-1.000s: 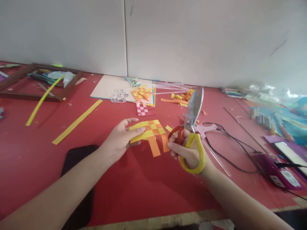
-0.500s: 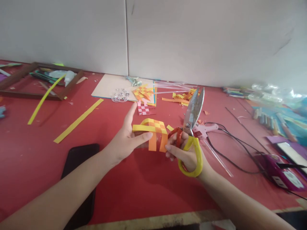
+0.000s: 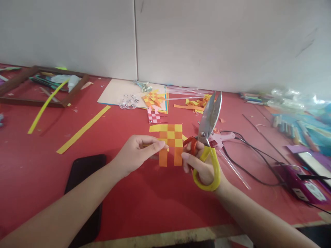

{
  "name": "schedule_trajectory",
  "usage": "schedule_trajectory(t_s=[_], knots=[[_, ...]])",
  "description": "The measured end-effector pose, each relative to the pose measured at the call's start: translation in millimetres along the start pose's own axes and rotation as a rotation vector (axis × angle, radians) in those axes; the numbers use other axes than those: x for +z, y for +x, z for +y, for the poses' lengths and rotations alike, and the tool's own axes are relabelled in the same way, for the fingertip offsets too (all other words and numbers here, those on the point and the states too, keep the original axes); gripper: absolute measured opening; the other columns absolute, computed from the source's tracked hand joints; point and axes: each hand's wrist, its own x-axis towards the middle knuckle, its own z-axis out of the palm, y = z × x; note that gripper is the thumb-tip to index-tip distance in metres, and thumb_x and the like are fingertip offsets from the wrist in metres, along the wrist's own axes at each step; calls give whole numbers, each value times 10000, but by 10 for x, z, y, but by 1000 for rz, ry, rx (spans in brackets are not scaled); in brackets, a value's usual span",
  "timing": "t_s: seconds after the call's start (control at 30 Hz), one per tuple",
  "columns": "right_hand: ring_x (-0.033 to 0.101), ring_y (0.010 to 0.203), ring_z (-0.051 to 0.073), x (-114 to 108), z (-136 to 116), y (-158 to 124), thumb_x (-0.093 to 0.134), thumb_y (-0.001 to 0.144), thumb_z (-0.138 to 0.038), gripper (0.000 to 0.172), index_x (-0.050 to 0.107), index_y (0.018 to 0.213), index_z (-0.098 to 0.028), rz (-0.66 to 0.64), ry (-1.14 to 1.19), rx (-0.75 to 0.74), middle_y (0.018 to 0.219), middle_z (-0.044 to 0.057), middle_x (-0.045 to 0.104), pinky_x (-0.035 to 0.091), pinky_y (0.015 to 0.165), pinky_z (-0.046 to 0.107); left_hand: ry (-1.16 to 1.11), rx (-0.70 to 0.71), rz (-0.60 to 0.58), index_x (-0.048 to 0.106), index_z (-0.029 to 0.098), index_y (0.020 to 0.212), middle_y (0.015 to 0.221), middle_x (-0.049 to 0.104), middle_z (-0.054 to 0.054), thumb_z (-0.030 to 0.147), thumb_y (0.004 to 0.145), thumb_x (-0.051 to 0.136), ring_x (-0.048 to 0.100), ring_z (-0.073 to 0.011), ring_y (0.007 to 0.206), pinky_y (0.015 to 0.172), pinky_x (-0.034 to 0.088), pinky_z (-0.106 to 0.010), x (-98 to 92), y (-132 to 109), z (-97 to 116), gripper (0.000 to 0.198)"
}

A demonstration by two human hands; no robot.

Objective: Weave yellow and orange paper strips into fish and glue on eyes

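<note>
A small mat woven from yellow and orange paper strips (image 3: 170, 143) is held up above the red table (image 3: 144, 193), its face toward me. My left hand (image 3: 134, 155) pinches its left edge between thumb and fingers. My right hand (image 3: 200, 163) is wrapped round the yellow and red handles of large scissors (image 3: 208, 132), whose steel blades point up and stand slightly apart. The fingertips of that hand also touch the mat's right side. Two orange strip ends hang below the woven part.
A black phone (image 3: 84, 193) lies under my left forearm. Long yellow strips (image 3: 82, 130) and a wooden frame (image 3: 38, 86) sit at the left. Card with more woven pieces (image 3: 153, 100) lies at the back. A pink glue gun (image 3: 222, 137), black cable and purple box (image 3: 300, 182) are at the right.
The woven mat was lying on the table under my left hand; it has been lifted and turned upright. My left hand went from flat to a pinch. The scissors stayed in my right hand.
</note>
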Motion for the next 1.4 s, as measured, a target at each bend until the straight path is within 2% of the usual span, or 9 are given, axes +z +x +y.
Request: schedule_trajectory(t_s=[0.17, 0.27, 0.37, 0.53, 0.67, 0.77, 1.03, 1.17, 1.4], knots=[[443, 391, 76, -4, 8, 8, 756, 803, -462, 354, 497, 824, -222, 35, -33, 7, 507, -90, 508, 358, 414, 229, 78, -22, -35, 793, 201, 842, 913, 761, -68, 460, 857, 710, 700, -205, 845, 744, 600, -303, 13, -1, -13, 272], [435, 389, 66, 44, -18, 4, 804, 745, -437, 393, 479, 818, -228, 78, -5, 23, 552, -96, 501, 348, 389, 221, 39, 9, 21, 708, 243, 1162, 1184, 695, -76, 453, 835, 744, 693, -207, 935, 758, 600, -304, 31, 4, -14, 390], [439, 392, 69, 75, -45, 11, 803, 740, -429, 389, 476, 808, -229, 103, -8, 13, 544, -92, 504, 358, 389, 224, -115, 18, 79, 270, 391, 1536, 1318, 617, -81, 393, 809, 793, 688, -214, 1026, 812, 594, -320, 27, 5, 20, 896], [445, 385, 79, 21, -44, 58, 775, 773, -430, 361, 478, 753, -225, 111, -42, -39, 477, -86, 488, 344, 395, 228, -207, -94, -114, -258, 386, 1525, 907, 734, -24, 380, 834, 781, 754, -219, 831, 833, 589, -402, 2, -27, 62, 1249], [469, 403, 74, -54, -13, 78, 798, 754, -410, 359, 490, 803, -231, 155, 6, -73, 582, -80, 528, 360, 401, 234, -37, -28, -264, 247, 361, 1571, 1096, 739, -82, 419, 891, 702, 727, -259, 1012, 912, 553, -404, 17, -44, 22, 821], [469, 411, 80, -48, -20, 51, 789, 762, -429, 360, 491, 801, -232, 99, -3, -61, 585, -76, 522, 363, 398, 238, 77, 95, -323, 669, 316, 1278, 1374, 638, -60, 424, 928, 643, 556, -277, 1308, 1029, 479, -373, 23, -40, 11, 368], [475, 426, 75, 124, -145, -42, 812, 712, -415, 395, 475, 788, -223, 3, -33, 33, 593, -72, 538, 394, 409, 232, 223, 43, -277, 715, 292, 1233, 1204, 727, -63, 460, 896, 660, 679, -275, 1076, 837, 546, -325, 2, -37, 9, 380], [476, 435, 75, 69, -135, -23, 767, 769, -438, 360, 485, 817, -220, -36, -32, -1, 648, -35, 620, 421, 445, 247, 215, 77, -31, 773, 278, 1121, 1015, 776, -45, 397, 868, 702, 710, -219, 832, 707, 554, -294, 8, -1, -26, 289], [520, 465, 118, -183, -139, -44, 713, 802, -550, 359, 615, 856, -209, -27, -66, -123, 639, 2, 630, 414, 443, 269, 24, 154, 246, 804, 255, 986, 1047, 778, -32, 338, 833, 750, 706, -200, 946, 809, 589, -291, -84, 41, -8, 182]])
